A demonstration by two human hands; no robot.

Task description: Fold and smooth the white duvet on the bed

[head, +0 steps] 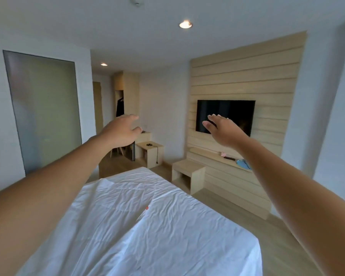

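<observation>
The white duvet (167, 226) lies spread and wrinkled over the bed, which fills the lower middle of the view. A folded-over flap runs diagonally across it, with a small red tag (147, 208) at its edge. Both my arms are stretched out high above the bed toward the far wall. My left hand (121, 130) is raised with fingers apart and holds nothing. My right hand (223, 129) hangs in front of the television, fingers spread and palm down, also holding nothing. Neither hand touches the duvet.
A black television (237, 112) hangs on a wooden slat wall with a shelf (213, 156) below it. Low wooden cabinets (187, 176) stand by the bed's far corner. A frosted glass panel (46, 110) is at the left. Wooden floor runs along the bed's right side.
</observation>
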